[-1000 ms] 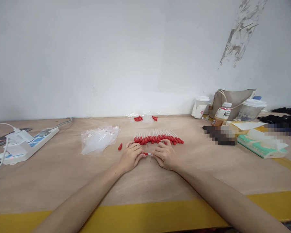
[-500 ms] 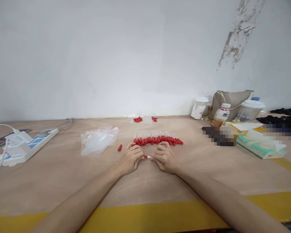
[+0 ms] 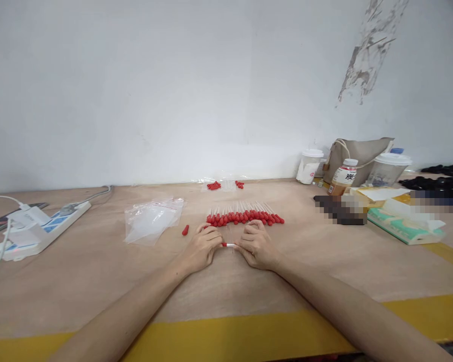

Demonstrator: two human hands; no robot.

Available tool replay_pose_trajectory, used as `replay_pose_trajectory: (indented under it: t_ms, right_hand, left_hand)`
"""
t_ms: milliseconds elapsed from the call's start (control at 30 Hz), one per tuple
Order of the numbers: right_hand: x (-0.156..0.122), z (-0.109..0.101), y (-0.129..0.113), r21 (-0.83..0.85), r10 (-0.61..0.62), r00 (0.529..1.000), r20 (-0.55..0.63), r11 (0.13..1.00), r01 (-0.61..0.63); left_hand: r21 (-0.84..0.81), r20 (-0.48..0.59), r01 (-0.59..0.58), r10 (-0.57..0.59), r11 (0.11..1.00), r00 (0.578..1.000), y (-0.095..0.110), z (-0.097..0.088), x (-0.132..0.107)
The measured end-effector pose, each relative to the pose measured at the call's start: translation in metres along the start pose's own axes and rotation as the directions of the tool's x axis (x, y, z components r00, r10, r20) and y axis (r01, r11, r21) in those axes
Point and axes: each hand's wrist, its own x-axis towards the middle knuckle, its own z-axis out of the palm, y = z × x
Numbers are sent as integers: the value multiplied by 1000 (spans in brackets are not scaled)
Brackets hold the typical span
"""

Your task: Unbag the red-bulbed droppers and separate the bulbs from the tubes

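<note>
Left hand (image 3: 202, 246) and right hand (image 3: 257, 245) pinch one red-capped tube (image 3: 228, 245) between them, apparently seating the cap, which needs a straight, gentle push.

Matt plywood table (image 3: 98, 271), glossy clear plastic bags (image 3: 153, 221), red rubbery caps (image 3: 245, 217), chipped matt plaster wall (image 3: 366, 60)

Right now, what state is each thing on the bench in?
left hand, grip shut on the dropper, red-cap end
right hand, grip shut on its clear end
dropper, level between both hands
row of capped droppers, lying side by side beyond the hands
loose red cap, lying alone left of the row
plastic bags, lying flat
power strip, plug inserted
bottle, upright, capped
</note>
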Motion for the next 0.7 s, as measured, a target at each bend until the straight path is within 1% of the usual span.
replay_pose_trajectory:
  t_ms: [100, 200, 267, 300, 333, 367, 433, 467, 500, 533, 600, 633, 700]
  right_hand:
    - [-4, -5, 5, -24, 44, 999, 16, 999, -44]
    - [-10, -8, 12, -32, 170, 985, 12, 985, -170]
    - [-12, -6, 16, -1, 235, 972, 14, 972, -235]
    - [-13, -3, 17, 21, 255, 967, 19, 967, -255]
    - [-13, 0, 19, 46, 267, 963, 25, 962, -268]
    - [-13, 2, 20, 74, 276, 961, 26, 958, -277]
    - [-11, 7, 21, 139, 283, 959, 14, 949, -282]
    - [-10, 9, 22, 174, 283, 959, 3, 944, -279]
    - [-9, 10, 22, 209, 284, 959, -11, 938, -275]
    - [-8, 10, 21, 241, 287, 958, -24, 931, -273]
    - [-4, 10, 20, 288, 308, 950, -41, 915, -284]
    - [-3, 11, 19, 303, 322, 946, -46, 907, -294]
    - [0, 12, 16, 312, 351, 935, -42, 894, -321]
  left_hand:
    - [4, -21, 49, -49, 999, 999, -8, -2, -9]
    - [8, -67, 147, -146, 989, 987, -16, -5, -19]
    - [-37, -109, 198, -200, 980, 974, -20, -6, -21]
    - [-65, -146, 231, -238, 971, 960, -22, -7, -21]
    - [-89, -191, 276, -288, 957, 938, -25, -8, -19]
    - [-104, -244, 332, -348, 937, 905, -29, -10, -18]
    - [-101, -335, 474, -479, 875, 812, -40, -17, -18]
    - [-92, -359, 543, -537, 835, 764, -48, -21, -20]
    - [-80, -357, 614, -598, 785, 717, -56, -25, -23]
    - [-73, -325, 682, -664, 728, 674, -65, -29, -26]
    - [-72, -222, 771, -764, 633, 606, -80, -36, -35]
    - [-79, -184, 795, -793, 601, 581, -85, -39, -39]
    - [-99, -125, 822, -826, 561, 549, -92, -40, -46]
